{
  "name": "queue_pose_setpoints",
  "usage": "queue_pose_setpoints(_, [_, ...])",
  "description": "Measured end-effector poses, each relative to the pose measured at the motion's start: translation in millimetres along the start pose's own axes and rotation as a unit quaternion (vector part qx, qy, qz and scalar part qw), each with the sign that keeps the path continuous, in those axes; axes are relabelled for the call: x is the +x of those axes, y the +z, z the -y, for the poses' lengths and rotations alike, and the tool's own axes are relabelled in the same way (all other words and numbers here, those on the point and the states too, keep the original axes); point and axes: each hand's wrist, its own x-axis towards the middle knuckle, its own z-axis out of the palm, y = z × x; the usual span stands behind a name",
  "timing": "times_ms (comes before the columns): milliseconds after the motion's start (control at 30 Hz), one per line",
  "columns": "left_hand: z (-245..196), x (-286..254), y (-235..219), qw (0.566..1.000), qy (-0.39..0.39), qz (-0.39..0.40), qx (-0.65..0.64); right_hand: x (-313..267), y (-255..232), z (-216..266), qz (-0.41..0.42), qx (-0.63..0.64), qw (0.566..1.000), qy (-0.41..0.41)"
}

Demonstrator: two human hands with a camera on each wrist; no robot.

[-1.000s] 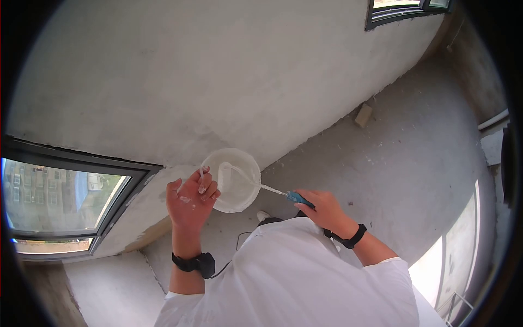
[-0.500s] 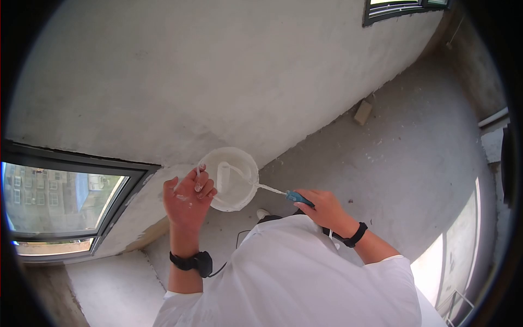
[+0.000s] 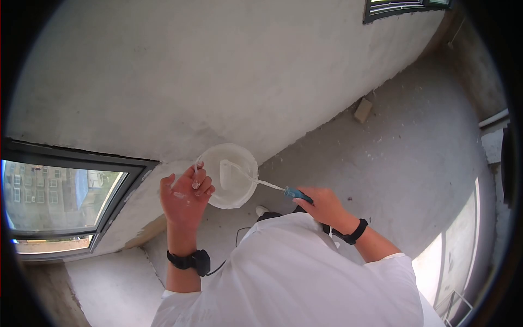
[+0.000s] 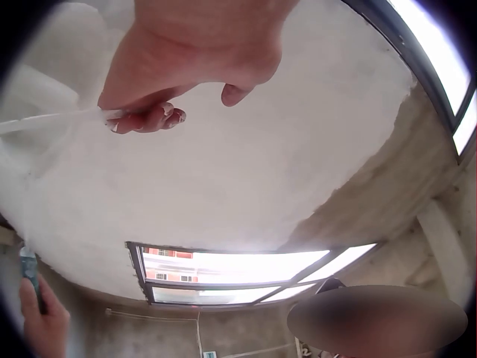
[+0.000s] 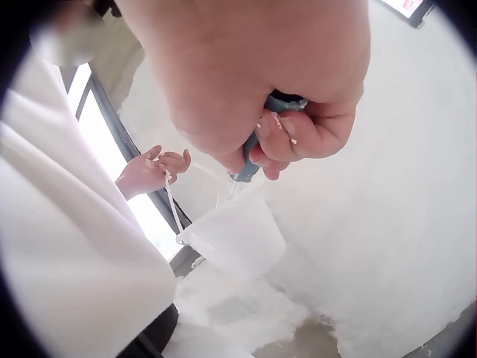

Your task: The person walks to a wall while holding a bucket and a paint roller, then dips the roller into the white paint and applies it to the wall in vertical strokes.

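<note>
My left hand point(image 3: 187, 199), palm up with white smears on it, holds the thin white carrying handle point(image 5: 174, 205) of a white bucket point(image 5: 238, 235) in its curled fingers. The bucket hangs tilted from that handle, and pale paint coats its inside. In my right hand point(image 3: 325, 206) is the blue grip point(image 3: 298, 194) of a paint roller. Its paint-coated rod point(image 3: 271, 186) crosses the bucket's right rim, and the white roller head point(image 3: 224, 173) sits inside the bucket. White specks mark the right fingers in the right wrist view.
A plastered wall point(image 3: 218, 71) rises right behind the bucket. To the left is a dark-framed window point(image 3: 65, 193); another window point(image 3: 403, 10) is at the upper right. A block point(image 3: 363, 110) lies on the concrete floor point(image 3: 381, 147) by the wall's foot.
The left hand and the bucket have drifted slightly left and up in the head view. Inside the bucket the roller head has shifted and turned a little; the right hand keeps its grip.
</note>
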Motion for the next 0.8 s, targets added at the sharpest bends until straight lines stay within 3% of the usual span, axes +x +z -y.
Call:
queue_pose_setpoints(133, [5, 3, -6, 1.0, 0.01, -0.003, 0.014, -1, 3, -5, -0.013, 0.01, 1.0, -0.023])
queue_pose_setpoints(233, [4, 1, 0, 1.0, 0.004, 0.013, 0.011, -2, -2, -6, 0.017, -0.037, 0.999, 0.024])
queue_pose_setpoints(333, [3, 2, -4, 1.0, -0.002, 0.012, 0.009, -2, 0, 0, -0.037, -0.011, 0.999, -0.017])
queue_pose_setpoints(433, [6, 0, 3, 1.0, 0.001, -0.011, 0.014, -6, 2, -6, -0.024, -0.017, 1.0, 0.002])
queue_pose_setpoints(533, [10, 7, -17, 0.999, -0.014, 0.033, 0.012, -1, 7, -8, -0.032, -0.017, 0.999, -0.024])
queue_pose_setpoints(633, [6, 0, 4, 1.0, 0.001, 0.001, 0.024, -8, 3, -6, 0.02, -0.014, 0.999, 0.044])
queue_pose_setpoints(733, [9, 6, -11, 0.999, -0.014, 0.025, 0.023, -9, 6, -9, -0.016, -0.02, 0.999, -0.027])
queue_pose_setpoints(800, [6, 0, 1, 1.0, -0.001, 0.004, 0.026, -11, 5, -1, -0.007, -0.003, 1.0, -0.003])
